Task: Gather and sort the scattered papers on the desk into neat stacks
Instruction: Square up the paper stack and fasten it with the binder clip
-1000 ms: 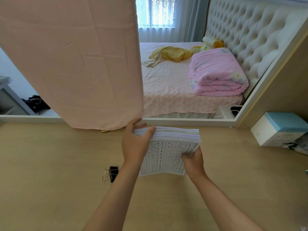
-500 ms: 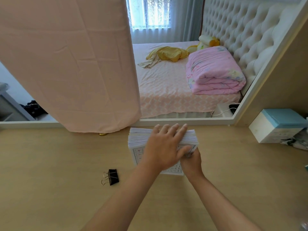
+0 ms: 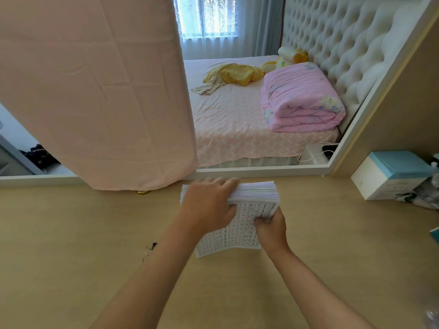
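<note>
Right hand (image 3: 270, 227) grips the paper stack (image 3: 247, 224) at its right edge. Left hand (image 3: 209, 207) lies over the top edge, fingers extended. The stack stands mid-desk (image 3: 71, 233). Step judged: squaring the edges. Next move: lay it flat, edges aligned.

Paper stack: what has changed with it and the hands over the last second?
The left hand moved from the left edge of the paper stack onto its top and presses there, fingers reaching the far edge. The right hand kept its grip on the near right corner. The stack stayed put on the desk; the left forearm now mostly hides the binder clip.
</note>
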Action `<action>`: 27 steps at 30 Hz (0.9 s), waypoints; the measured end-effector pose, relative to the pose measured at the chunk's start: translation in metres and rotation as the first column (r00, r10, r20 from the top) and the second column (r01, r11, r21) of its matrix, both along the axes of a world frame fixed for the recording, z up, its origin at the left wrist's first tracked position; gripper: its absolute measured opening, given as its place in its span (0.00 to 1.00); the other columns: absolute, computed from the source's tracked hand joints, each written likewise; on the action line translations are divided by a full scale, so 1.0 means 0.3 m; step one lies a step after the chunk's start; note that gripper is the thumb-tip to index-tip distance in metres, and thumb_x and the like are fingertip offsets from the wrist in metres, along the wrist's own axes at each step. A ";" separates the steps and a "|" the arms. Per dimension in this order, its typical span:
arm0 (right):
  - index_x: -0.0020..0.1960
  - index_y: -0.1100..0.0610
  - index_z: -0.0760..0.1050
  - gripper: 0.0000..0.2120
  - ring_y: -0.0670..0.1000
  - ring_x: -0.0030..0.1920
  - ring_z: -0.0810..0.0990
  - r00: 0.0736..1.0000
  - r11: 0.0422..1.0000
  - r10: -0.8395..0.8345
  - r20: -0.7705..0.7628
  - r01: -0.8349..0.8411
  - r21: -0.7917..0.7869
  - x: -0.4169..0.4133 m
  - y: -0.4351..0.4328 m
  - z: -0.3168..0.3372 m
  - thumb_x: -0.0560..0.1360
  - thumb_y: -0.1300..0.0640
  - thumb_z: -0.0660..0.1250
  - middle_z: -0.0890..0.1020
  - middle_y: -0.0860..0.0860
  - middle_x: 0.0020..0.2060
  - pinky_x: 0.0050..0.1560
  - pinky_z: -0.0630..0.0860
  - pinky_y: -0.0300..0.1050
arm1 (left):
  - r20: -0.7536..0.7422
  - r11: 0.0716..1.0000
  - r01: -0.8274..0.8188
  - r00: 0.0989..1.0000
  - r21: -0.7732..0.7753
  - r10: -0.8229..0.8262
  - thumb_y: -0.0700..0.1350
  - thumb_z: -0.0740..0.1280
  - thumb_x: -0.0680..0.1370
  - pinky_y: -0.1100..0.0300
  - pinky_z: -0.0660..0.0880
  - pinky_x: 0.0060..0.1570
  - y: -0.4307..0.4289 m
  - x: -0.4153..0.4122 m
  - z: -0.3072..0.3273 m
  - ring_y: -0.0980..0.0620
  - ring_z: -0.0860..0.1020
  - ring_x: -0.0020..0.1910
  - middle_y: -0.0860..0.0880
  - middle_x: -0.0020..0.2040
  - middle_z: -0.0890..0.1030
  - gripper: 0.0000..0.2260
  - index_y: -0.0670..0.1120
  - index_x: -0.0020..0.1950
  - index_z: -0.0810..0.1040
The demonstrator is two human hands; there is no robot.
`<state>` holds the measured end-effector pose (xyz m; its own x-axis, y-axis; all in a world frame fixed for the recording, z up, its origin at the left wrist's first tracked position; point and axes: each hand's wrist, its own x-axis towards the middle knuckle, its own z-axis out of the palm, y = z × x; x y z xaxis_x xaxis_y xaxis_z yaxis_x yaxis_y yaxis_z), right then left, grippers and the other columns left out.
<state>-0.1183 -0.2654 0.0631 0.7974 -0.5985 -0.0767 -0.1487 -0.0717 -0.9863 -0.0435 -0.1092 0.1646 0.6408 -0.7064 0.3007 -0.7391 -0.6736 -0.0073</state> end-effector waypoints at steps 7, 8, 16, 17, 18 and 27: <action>0.51 0.48 0.74 0.23 0.36 0.45 0.79 1.000 1.000 -0.015 -0.017 0.014 -0.020 0.002 0.010 0.001 0.69 0.75 0.61 0.81 0.44 0.45 0.42 0.73 0.34 | -0.615 0.821 -0.289 0.784 -0.492 -0.092 0.46 0.71 0.71 0.57 0.76 0.53 0.290 0.073 -0.099 0.59 0.79 0.51 0.58 0.50 0.81 0.14 0.56 0.54 0.75; 0.51 0.50 0.75 0.22 0.39 0.46 0.79 1.000 1.000 -0.021 -0.017 0.020 -0.018 0.003 0.010 -0.003 0.69 0.75 0.61 0.81 0.44 0.45 0.42 0.73 0.36 | -0.685 0.712 -0.383 0.704 -0.589 -0.189 0.44 0.71 0.71 0.55 0.77 0.56 0.286 0.068 -0.135 0.57 0.80 0.53 0.57 0.51 0.82 0.14 0.54 0.55 0.76; 0.56 0.55 0.75 0.22 0.45 0.50 0.80 0.999 0.999 -0.039 -0.019 0.039 0.005 0.020 0.000 -0.031 0.69 0.75 0.61 0.82 0.49 0.48 0.47 0.75 0.42 | -0.683 0.228 -0.650 0.637 -0.725 -0.356 0.40 0.67 0.70 0.58 0.79 0.44 0.118 -0.025 -0.312 0.51 0.82 0.50 0.51 0.49 0.83 0.15 0.47 0.57 0.77; 0.57 0.56 0.75 0.22 0.45 0.51 0.80 0.999 0.999 -0.047 -0.027 0.047 0.004 0.021 -0.004 -0.037 0.68 0.75 0.61 0.82 0.49 0.49 0.48 0.76 0.43 | -0.681 0.227 -0.646 0.650 -0.729 -0.337 0.40 0.66 0.71 0.55 0.80 0.46 0.114 -0.024 -0.326 0.49 0.82 0.52 0.50 0.51 0.83 0.16 0.48 0.58 0.76; 0.57 0.56 0.75 0.22 0.46 0.51 0.80 0.998 0.999 -0.054 -0.033 0.054 0.004 0.023 -0.006 -0.042 0.68 0.75 0.61 0.82 0.49 0.49 0.49 0.76 0.45 | -0.679 0.229 -0.642 0.659 -0.732 -0.323 0.40 0.66 0.71 0.51 0.80 0.48 0.113 -0.022 -0.340 0.48 0.82 0.53 0.48 0.53 0.83 0.16 0.48 0.59 0.76; 0.54 0.55 0.76 0.21 0.47 0.49 0.81 0.995 0.996 -0.095 0.026 0.094 0.006 0.039 0.006 -0.062 0.69 0.75 0.59 0.83 0.49 0.47 0.48 0.77 0.43 | -0.675 0.361 -0.575 0.678 -0.734 -0.291 0.41 0.75 0.73 0.48 0.80 0.56 0.120 0.000 -0.435 0.49 0.81 0.59 0.48 0.58 0.81 0.24 0.45 0.66 0.71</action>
